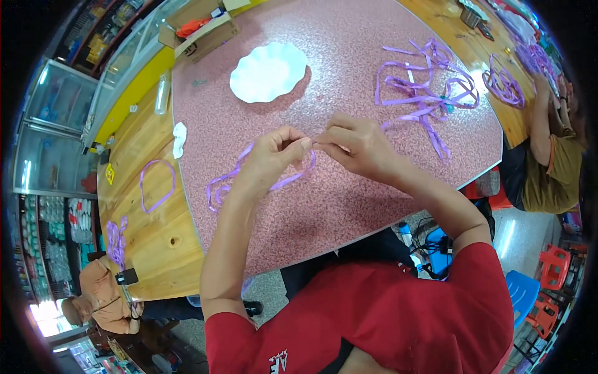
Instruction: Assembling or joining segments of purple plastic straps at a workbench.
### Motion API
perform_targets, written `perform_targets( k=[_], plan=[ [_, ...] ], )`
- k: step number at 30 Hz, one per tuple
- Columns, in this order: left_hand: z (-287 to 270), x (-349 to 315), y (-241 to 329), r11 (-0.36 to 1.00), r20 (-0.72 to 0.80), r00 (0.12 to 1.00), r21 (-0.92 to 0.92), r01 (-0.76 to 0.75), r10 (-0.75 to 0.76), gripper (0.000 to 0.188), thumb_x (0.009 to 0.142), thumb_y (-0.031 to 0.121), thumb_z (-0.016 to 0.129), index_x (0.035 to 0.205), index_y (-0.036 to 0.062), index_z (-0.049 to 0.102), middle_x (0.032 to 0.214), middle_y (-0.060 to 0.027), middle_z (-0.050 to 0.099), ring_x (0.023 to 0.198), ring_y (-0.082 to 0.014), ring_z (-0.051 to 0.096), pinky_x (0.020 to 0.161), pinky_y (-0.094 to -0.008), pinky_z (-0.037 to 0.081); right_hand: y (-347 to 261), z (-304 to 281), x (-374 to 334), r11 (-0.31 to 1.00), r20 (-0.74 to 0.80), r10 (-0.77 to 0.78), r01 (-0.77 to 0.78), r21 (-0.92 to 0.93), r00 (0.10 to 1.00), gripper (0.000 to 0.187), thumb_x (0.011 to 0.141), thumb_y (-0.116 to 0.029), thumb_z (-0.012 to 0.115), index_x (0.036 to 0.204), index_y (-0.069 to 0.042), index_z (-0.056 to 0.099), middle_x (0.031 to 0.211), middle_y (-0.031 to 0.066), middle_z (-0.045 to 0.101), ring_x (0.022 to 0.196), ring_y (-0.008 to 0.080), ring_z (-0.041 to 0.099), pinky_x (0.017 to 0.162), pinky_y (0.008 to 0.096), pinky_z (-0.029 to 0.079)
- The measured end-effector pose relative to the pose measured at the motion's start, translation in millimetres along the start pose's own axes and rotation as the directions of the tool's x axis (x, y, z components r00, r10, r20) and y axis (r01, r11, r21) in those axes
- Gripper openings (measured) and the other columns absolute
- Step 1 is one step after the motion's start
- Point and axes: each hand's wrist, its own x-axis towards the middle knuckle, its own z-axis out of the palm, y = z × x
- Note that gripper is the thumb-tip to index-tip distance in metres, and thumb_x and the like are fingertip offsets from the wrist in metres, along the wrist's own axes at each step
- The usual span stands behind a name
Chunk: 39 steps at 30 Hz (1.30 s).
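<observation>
Over the middle of the pink speckled table, my two hands meet fingertip to fingertip. My left hand pinches a purple ribbon, thumb against the fingers. Closed right beside it, my right hand pinches the same ribbon, as far as the small gap between them shows. The ribbon loops down behind my left hand and wrist, and lies partly on the tabletop to the left. The exact spot under my fingertips is hidden.
A white wavy-edged plate lies beyond my hands. Tangled purple ribbons spread at the right. A cardboard box stands at the far left. A purple ribbon ring lies on the wooden table. Other people sit at left and right.
</observation>
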Motion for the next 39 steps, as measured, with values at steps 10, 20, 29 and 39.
perform_targets(
  k=[10, 20, 29, 39],
  plan=[
    [-68, 125, -7, 0.046, -0.018, 0.932, 0.999, 0.001, 0.362, 0.105, 0.080, 0.077, 0.046, 0.143, -0.0062, 0.037, 0.152, -0.0245, 0.027, 0.144, -0.0388, 0.015, 0.115, -0.0574, 0.009, 27, -2, 5, 0.942, -0.131, 0.315, -0.293, 0.164, 0.940, 0.008, 0.088, -0.009, 0.069, 0.088, -0.002, 0.069, 0.074, 0.0047, 0.057, 0.064, 0.0120, 0.053, 0.057, 0.0266, 0.042],
    [-70, 135, -12, -0.044, 0.135, 0.979, 0.991, -0.130, 0.150, 0.099, 0.074, 0.084, 0.048, 0.146, 0.0157, 0.044, 0.159, -0.0177, 0.019, 0.148, -0.0386, 0.006, 0.116, -0.0587, 0.000, 31, -5, -1, 0.933, -0.095, 0.328, -0.306, 0.189, 0.940, 0.012, 0.089, -0.013, 0.069, 0.091, -0.001, 0.070, 0.075, 0.0044, 0.055, 0.065, 0.0113, 0.050, 0.057, 0.0269, 0.040],
    [-19, 33, -1, 0.322, 0.155, 0.734, 0.825, -0.464, 0.662, 0.030, 0.092, 0.017, 0.062, 0.121, 0.0085, 0.064, 0.134, -0.0151, 0.053, 0.128, -0.0365, 0.045, 0.105, -0.0483, 0.035, 16, -10, 3, 0.688, 0.117, 0.566, -0.545, 0.479, 0.816, 0.018, 0.090, -0.020, 0.070, 0.092, -0.002, 0.072, 0.074, -0.0069, 0.057, 0.067, 0.0023, 0.045, 0.057, 0.0223, 0.036],
    [25, -18, 2, 0.291, 0.155, 0.631, 0.787, -0.544, 0.760, 0.036, 0.079, 0.008, 0.074, 0.114, 0.0079, 0.065, 0.111, -0.0099, 0.064, 0.104, -0.0283, 0.061, 0.099, -0.0447, 0.043, -15, -9, -3, 0.544, 0.224, 0.515, -0.517, 0.661, 0.828, 0.017, 0.091, -0.020, 0.069, 0.094, -0.004, 0.073, 0.074, -0.0078, 0.058, 0.068, 0.0007, 0.045, 0.057, 0.0204, 0.035]
  ],
)
